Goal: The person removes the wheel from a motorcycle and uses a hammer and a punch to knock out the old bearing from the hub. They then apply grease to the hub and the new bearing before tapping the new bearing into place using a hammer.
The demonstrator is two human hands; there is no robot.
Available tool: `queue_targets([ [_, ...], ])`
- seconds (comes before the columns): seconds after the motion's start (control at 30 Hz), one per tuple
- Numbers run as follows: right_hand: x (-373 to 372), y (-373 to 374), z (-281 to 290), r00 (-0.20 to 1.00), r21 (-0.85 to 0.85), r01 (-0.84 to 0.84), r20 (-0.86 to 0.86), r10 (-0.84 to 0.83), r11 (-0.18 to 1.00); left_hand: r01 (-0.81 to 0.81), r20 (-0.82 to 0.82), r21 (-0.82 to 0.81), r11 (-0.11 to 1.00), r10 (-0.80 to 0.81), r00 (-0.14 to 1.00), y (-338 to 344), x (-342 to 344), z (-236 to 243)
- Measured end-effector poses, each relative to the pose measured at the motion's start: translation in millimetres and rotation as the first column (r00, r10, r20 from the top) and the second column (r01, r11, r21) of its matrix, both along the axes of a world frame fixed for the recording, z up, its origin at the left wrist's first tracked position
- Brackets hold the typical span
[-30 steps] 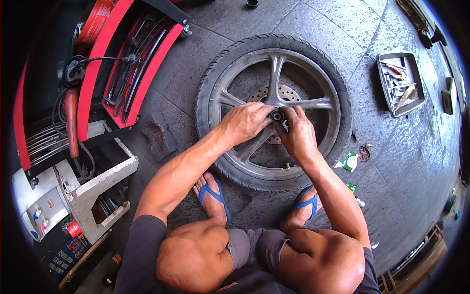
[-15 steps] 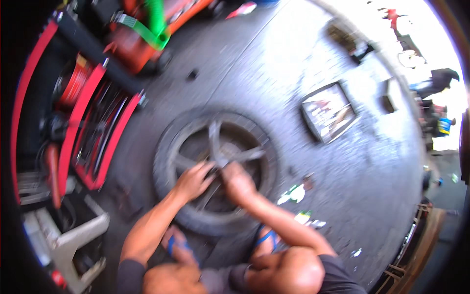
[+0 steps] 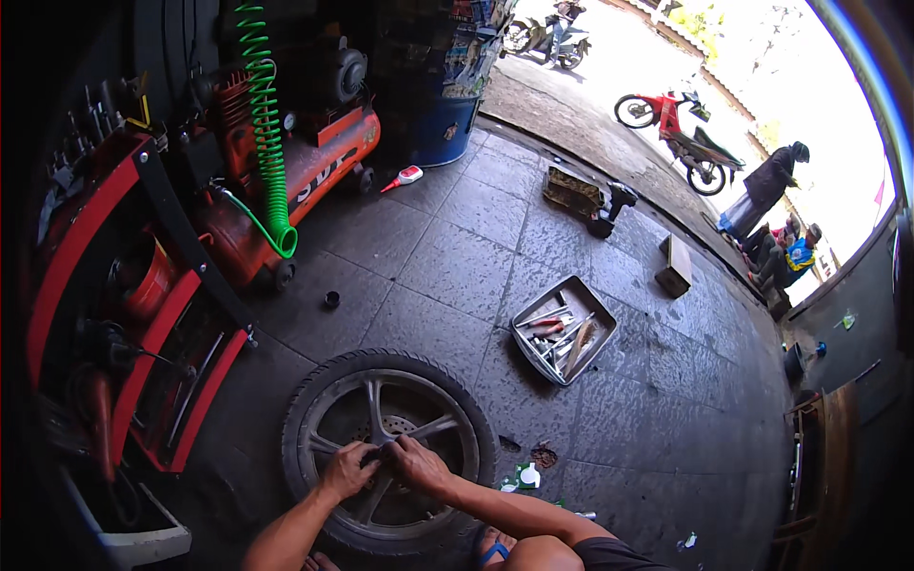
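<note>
A motorcycle wheel (image 3: pixel 368 525) with spokes, brake disc and black tyre lies flat on the floor before me. My left hand (image 3: pixel 345 471) has its fingers closed at the hub, around a small dark part too hidden to make out. My right hand (image 3: pixel 417 464) meets it there, fingers curled down over the same spot. Beyond the wheel, a rimmed metal tray (image 3: pixel 519 331) holds several tools, including orange-handled pliers (image 3: pixel 547 330).
Left stand a red-black tool rack (image 3: pixel 176 314) and orange compressor (image 3: pixel 314 167) with green coiled hose. A cordless drill (image 3: pixel 614 205), wooden boxes (image 3: pixel 571 190) and small red-white bottle (image 3: pixel 405 176) lie farther off. Outside the doorway are parked scooters (image 3: pixel 671 133) and people (image 3: pixel 762 190).
My view has swung up toward the doorway, so the wheel sits lower and further left, and the compressor and people outside show. Both hands stay at the hub.
</note>
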State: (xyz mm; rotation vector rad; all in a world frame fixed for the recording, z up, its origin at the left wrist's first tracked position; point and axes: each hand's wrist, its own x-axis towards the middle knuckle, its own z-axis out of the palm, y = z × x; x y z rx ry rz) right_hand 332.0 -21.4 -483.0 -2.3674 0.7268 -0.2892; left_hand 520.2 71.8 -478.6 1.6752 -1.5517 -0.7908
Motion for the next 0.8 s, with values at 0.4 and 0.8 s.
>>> queue_targets([
  [0.4, 4.0, -7.6, 4.0, 0.997, -0.1, -0.067, -0.031, 0.065, 0.993, 0.011, 0.008, 0.016, 1.0, -0.011, 1.0, -3.1, 2.5, -3.2],
  [0.8, 5.0, -8.8, 7.4, 0.995, -0.124, -0.099, -0.028, 0.096, 0.987, 0.011, 0.013, -0.005, 1.0, -0.011, 1.0, -1.6, 2.2, -7.6],
])
